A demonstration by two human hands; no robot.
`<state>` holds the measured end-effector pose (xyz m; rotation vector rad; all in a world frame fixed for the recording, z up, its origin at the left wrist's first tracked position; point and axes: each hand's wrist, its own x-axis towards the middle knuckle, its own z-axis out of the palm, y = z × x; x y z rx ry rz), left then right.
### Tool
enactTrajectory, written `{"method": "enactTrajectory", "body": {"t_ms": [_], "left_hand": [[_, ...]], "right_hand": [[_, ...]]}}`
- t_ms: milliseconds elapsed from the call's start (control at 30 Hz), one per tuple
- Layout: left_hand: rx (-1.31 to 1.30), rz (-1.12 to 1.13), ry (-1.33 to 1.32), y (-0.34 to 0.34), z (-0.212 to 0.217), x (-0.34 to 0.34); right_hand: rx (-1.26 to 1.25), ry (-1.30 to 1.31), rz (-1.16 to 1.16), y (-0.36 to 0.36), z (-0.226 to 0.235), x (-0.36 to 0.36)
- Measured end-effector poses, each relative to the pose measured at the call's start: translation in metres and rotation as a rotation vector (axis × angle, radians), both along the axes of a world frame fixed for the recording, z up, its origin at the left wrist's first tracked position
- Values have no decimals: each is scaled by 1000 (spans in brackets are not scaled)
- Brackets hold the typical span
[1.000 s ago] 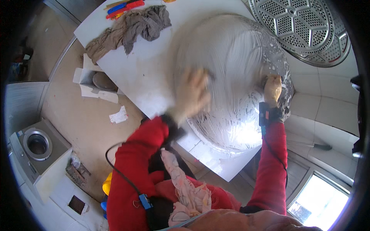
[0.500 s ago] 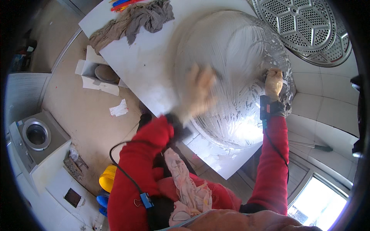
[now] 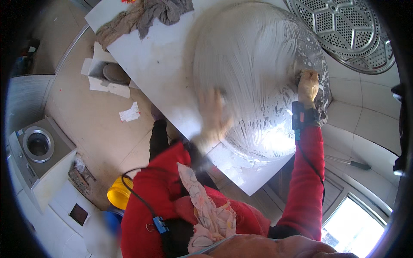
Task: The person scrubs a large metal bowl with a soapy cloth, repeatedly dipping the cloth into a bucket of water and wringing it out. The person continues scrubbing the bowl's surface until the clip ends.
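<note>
Scrubbing a large round metal pan (image 3: 262, 81) lying upturned on the white table (image 3: 155, 73) — streaks of lather cover its dome. Left hand (image 3: 213, 114) is pressing flat on the surface, too blurred to tell whether the fingers are spread or bunched. Right hand (image 3: 308, 86) is gripping the far rim, fingers curled tight around it. Judging it best to be holding that rim firmly (slippery with suds) while working in overlapping arcs toward the edge.
</note>
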<state>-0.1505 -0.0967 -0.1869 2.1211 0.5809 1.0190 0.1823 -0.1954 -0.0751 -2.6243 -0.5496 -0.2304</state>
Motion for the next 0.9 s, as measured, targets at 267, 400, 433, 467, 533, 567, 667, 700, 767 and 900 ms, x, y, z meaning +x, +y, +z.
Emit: {"method": "enactTrajectory", "body": {"t_ms": [267, 400, 433, 467, 533, 567, 667, 700, 767, 900], "left_hand": [[-75, -49, 88, 1, 20, 1], [-53, -198, 266, 2, 26, -8], [-61, -191, 289, 25, 24, 5], [-16, -119, 334, 55, 22, 24], [-76, -59, 326, 111, 18, 65], [-67, -75, 408, 116, 18, 69], [159, -100, 363, 88, 22, 55], [146, -198, 412, 63, 26, 35], [170, -374, 433, 17, 35, 0], [-177, -475, 240, 40, 55, 17]], "right_hand": [[-41, -11, -4, 3, 4, -4], [13, 40, -36, 5, 5, -5], [10, 27, -25, 5, 4, -6], [10, 20, -25, 5, 4, -6], [49, -14, 21, 5, 4, -7], [67, -22, 19, 5, 4, -7], [25, -1, -25, 6, 4, -8], [47, -5, -21, 6, 5, -9], [74, 6, -10, 6, 5, -10], [35, 37, -49, 7, 4, -11]]}}
